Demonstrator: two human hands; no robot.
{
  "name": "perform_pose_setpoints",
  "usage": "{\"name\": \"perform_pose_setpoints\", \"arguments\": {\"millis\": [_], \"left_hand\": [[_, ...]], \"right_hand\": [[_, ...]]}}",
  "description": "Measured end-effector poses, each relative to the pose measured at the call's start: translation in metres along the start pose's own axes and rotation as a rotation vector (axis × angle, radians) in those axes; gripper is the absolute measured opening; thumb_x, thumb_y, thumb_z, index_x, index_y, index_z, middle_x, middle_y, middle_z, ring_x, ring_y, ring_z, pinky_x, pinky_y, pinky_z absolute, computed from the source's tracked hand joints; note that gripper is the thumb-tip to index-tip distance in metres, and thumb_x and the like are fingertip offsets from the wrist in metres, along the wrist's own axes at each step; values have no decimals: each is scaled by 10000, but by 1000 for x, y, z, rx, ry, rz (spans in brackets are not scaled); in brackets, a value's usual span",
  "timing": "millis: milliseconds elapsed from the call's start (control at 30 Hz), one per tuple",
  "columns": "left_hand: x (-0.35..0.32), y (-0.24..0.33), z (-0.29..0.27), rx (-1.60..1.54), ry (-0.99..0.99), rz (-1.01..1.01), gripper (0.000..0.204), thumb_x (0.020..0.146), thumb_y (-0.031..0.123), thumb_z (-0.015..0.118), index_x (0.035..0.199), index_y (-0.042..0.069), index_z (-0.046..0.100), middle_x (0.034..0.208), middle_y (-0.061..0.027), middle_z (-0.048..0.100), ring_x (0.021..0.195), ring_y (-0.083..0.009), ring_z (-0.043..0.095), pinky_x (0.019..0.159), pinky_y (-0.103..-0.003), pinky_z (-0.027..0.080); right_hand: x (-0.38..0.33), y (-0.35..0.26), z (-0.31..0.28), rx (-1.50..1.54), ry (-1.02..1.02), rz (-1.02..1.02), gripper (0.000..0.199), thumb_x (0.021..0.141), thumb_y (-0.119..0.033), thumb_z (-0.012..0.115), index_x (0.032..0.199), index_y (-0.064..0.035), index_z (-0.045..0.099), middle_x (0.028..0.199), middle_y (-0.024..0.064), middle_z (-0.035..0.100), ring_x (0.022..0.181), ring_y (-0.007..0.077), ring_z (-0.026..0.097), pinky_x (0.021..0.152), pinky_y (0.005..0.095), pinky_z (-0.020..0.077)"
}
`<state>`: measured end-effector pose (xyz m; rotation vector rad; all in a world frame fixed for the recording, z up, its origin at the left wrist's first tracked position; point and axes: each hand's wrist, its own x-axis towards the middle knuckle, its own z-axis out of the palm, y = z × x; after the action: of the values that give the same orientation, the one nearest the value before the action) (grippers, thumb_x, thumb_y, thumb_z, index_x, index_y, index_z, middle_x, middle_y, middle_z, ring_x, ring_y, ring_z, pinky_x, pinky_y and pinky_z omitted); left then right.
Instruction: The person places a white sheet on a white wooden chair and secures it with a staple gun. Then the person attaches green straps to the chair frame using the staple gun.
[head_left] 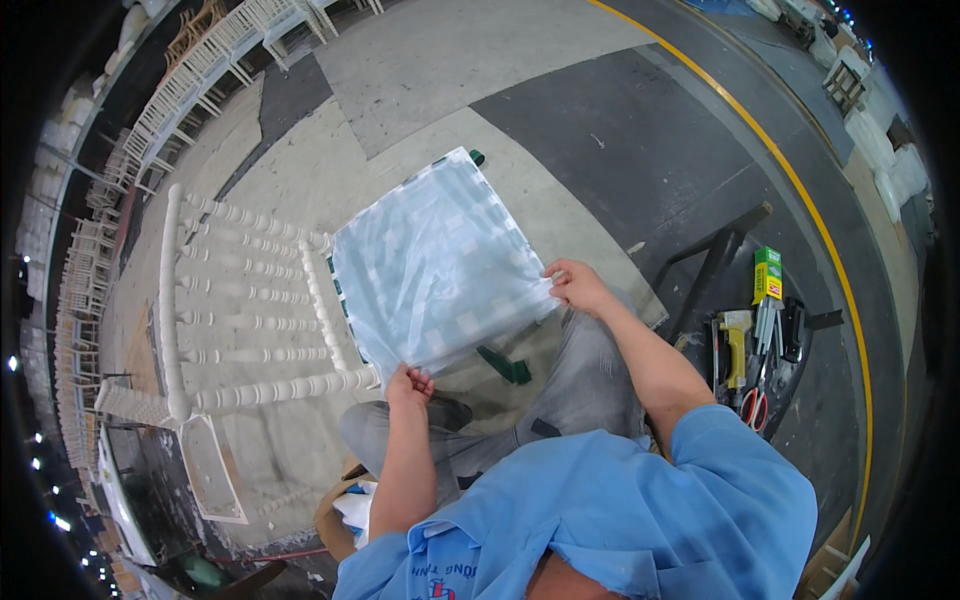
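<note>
In front of me a white chair lies with its turned-spindle back (pixel 250 300) toward the left. On its seat is a square pad in a green-and-white checked cover, and a thin translucent plastic sheet (pixel 430 255) lies wrinkled over it. My left hand (pixel 408 384) pinches the sheet at the near left corner, by the chair back. At the near right corner my right hand (pixel 580 287) grips the sheet's edge between thumb and fingers. A dark green strap (pixel 503 366) hangs below the near edge, and another green tie (pixel 478 157) shows at the far corner.
To my right, a dark low stand holds a yellow-handled tool (pixel 734 348), red-handled scissors (pixel 755 408) and a green-and-yellow box (pixel 767 275). Rows of white chairs (pixel 190 85) line the left side. A carton (pixel 338 515) with white material stands near my left elbow.
</note>
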<state>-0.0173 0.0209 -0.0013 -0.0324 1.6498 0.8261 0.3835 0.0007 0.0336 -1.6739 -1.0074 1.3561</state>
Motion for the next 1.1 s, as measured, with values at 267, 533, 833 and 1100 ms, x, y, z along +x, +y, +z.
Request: {"name": "perform_pose_setpoints", "arguments": {"millis": [267, 533, 833, 1100], "left_hand": [[-26, 28, 26, -302, -128, 52, 209, 1009, 312, 566, 929, 119, 561, 877, -28, 629, 871, -274, 666, 824, -485, 556], [-24, 48, 26, -345, -280, 219, 304, 1022, 214, 496, 1216, -19, 472, 1146, -185, 566, 1095, -397, 652, 949, -573, 566], [-1, 6, 6, -422, -174, 164, 305, 1056, 192, 431, 1258, -36, 451, 1200, -207, 533, 1155, -414, 611, 1012, -598, 536], [-50, -55, 33, 210, 54, 625, 181, 1017, 206, 600, 1054, 54, 508, 803, -46, 531, 641, -159, 564, 548, -329, 514]], "right_hand": [[9, 12, -15, -127, -27, -170, 239, 865, 44, 700, 1086, -34, 746, 866, 22, 636, 689, 112, 594, 617, 284, 495], [9, 1, -7, -529, 155, -548, 97, 869, -107, 717, 963, -102, 735, 980, 97, 661, 941, 307, 664, 829, 385, 534], [0, 1, -17, -767, -88, -672, 78, 903, -139, 676, 964, -111, 717, 1030, 46, 659, 987, 272, 664, 825, 415, 545], [-3, 4, -21, -778, -97, -612, 98, 898, -121, 668, 973, -98, 726, 1033, 49, 668, 996, 272, 666, 833, 412, 543]]}}
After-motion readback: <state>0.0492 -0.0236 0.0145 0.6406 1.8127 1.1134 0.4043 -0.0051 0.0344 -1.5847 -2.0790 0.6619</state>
